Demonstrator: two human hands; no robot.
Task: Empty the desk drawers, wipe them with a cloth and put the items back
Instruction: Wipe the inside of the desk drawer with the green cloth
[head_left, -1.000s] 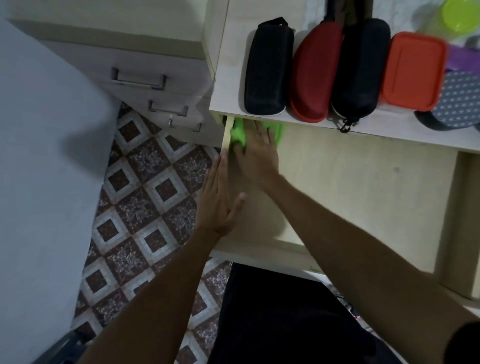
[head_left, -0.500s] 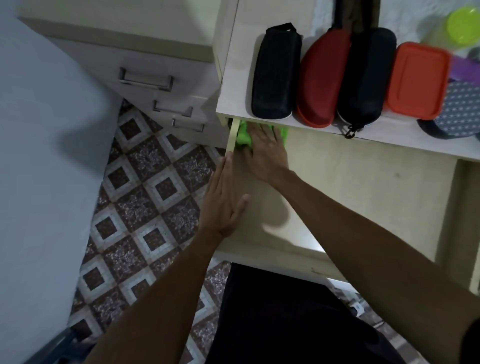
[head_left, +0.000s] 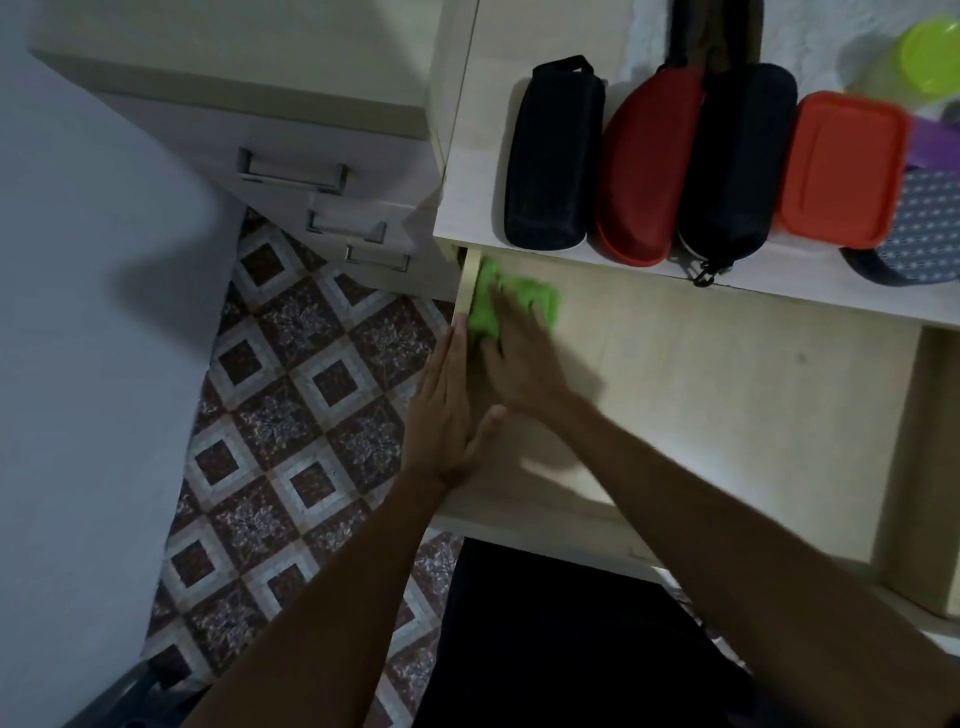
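Observation:
A pale wooden desk drawer is pulled out below the desktop and holds only a green cloth in its far left corner. My right hand lies flat on the cloth, fingers spread and blurred, pressing it against the drawer bottom. My left hand rests with straight fingers along the drawer's left wall. On the desktop lie a black pouch, a red case, a second black case and an orange-lidded box.
A dotted dark pouch, a purple item and a green-lidded container sit at the desktop's right end. A drawer cabinet with metal handles stands to the left, above a patterned tile floor. A grey surface fills the left side.
My right hand has drawn back a little toward me with the green cloth, out from under the desktop edge, so more cloth shows. My left hand stays on the drawer's left wall.

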